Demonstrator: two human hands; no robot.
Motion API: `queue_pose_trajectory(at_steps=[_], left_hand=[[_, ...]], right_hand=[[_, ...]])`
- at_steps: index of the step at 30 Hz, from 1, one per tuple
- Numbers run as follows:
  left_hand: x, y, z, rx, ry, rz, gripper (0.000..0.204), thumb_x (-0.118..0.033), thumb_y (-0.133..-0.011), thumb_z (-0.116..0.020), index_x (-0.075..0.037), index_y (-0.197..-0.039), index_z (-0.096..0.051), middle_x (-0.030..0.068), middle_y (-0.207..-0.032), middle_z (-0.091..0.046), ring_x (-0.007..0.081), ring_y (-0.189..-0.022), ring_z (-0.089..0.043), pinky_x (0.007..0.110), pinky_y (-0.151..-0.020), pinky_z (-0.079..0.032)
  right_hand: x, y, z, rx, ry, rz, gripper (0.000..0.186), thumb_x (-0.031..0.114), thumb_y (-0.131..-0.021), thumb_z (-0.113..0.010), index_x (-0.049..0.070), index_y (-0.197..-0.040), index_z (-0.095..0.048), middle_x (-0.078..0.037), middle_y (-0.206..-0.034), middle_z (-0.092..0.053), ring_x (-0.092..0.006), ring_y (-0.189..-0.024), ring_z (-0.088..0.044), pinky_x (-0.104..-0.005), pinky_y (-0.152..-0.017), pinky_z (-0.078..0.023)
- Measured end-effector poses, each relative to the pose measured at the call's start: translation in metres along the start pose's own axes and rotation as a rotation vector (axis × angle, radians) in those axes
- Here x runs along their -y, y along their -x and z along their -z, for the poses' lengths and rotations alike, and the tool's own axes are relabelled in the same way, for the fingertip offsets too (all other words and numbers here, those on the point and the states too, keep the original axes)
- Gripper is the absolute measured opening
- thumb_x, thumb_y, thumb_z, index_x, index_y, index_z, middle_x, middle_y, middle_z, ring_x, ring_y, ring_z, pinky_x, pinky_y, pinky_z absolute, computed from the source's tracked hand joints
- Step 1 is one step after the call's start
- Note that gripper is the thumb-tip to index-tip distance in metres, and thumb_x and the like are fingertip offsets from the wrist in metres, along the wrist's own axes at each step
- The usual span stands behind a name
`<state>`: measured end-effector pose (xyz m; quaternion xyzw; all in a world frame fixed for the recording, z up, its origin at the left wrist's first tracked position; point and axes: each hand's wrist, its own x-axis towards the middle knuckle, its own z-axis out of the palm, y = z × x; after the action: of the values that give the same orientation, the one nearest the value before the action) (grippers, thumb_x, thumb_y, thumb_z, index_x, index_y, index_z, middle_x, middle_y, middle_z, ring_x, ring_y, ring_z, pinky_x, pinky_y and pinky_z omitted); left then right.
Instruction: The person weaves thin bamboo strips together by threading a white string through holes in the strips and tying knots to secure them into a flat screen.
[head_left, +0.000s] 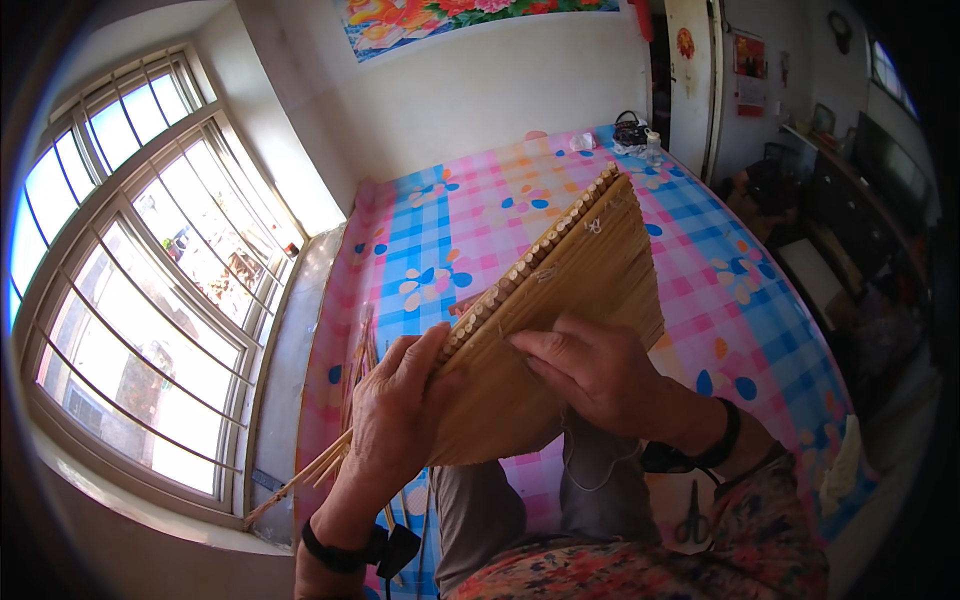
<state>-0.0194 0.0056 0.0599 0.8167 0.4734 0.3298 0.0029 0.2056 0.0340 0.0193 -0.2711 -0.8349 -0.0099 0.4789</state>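
A mat of pale stalks laid side by side is tilted up in front of me, its row of round cut ends along the upper left edge. My left hand grips its lower left corner, thumb near the cut ends. Over the mat's face my right hand is closed, thumb and forefinger pinched near the edge; what they hold is too small to tell. Short white thread tufts show on the mat. A thin thread loops down below my right hand, across my lap.
Loose stalks lie by my left forearm, toward the barred window. Dark scissors rest near my right thigh. A pink and blue checked sheet spreads around me. At its far edge stand a bottle and a dark bag.
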Motion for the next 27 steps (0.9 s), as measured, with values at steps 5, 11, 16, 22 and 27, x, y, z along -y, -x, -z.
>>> queue_pose_trajectory(at_steps=[5, 11, 16, 22, 27], left_hand=[[0.003, 0.003, 0.003, 0.001, 0.027, 0.040, 0.040, -0.013, -0.085, -0.066, -0.001, -0.122, -0.056, 0.0166, -0.099, -0.061, 0.0340, -0.087, -0.063, 0.041, -0.074, -0.050], [0.004, 0.004, 0.003, -0.002, 0.084, 0.035, 0.040, -0.013, -0.085, -0.066, 0.000, -0.122, -0.056, 0.0168, -0.098, -0.062, 0.0327, -0.086, -0.064, 0.040, -0.074, -0.051], [0.000, 0.005, 0.004, 0.005, 0.106, 0.049, 0.039, -0.012, -0.085, -0.066, 0.000, -0.121, -0.057, 0.0168, -0.098, -0.062, 0.0323, -0.086, -0.064, 0.039, -0.074, -0.051], [-0.004, 0.004, 0.004, 0.013, 0.089, 0.036, 0.039, -0.011, -0.085, -0.067, 0.000, -0.121, -0.057, 0.0163, -0.097, -0.062, 0.0322, -0.084, -0.065, 0.039, -0.072, -0.051], [-0.006, 0.003, 0.003, 0.024, 0.077, 0.050, 0.038, -0.011, -0.085, -0.067, 0.000, -0.120, -0.057, 0.0166, -0.096, -0.062, 0.0323, -0.083, -0.065, 0.039, -0.070, -0.051]], right_hand=[[0.008, -0.004, 0.000, 0.043, 0.049, -0.009, 0.033, 0.003, -0.081, -0.065, 0.004, -0.114, -0.063, -0.009, -0.078, -0.055, -0.0266, -0.065, -0.061, -0.0357, -0.055, -0.051], [0.009, -0.001, -0.001, 0.045, -0.029, -0.044, 0.034, 0.001, -0.081, -0.067, 0.004, -0.115, -0.062, -0.009, -0.078, -0.055, -0.0275, -0.066, -0.062, -0.0363, -0.055, -0.051], [0.010, 0.000, 0.002, 0.063, -0.038, -0.035, 0.036, 0.000, -0.081, -0.067, 0.003, -0.116, -0.062, -0.009, -0.079, -0.056, -0.0276, -0.067, -0.062, -0.0363, -0.055, -0.051], [0.012, 0.000, 0.007, 0.099, 0.012, -0.039, 0.037, 0.001, -0.081, -0.066, 0.003, -0.118, -0.061, -0.010, -0.079, -0.057, -0.0279, -0.066, -0.062, -0.0363, -0.056, -0.052], [0.012, 0.002, 0.008, 0.122, -0.045, -0.079, 0.037, 0.001, -0.082, -0.065, 0.003, -0.118, -0.061, -0.012, -0.085, -0.062, -0.0297, -0.073, -0.066, -0.0370, -0.060, -0.054]])
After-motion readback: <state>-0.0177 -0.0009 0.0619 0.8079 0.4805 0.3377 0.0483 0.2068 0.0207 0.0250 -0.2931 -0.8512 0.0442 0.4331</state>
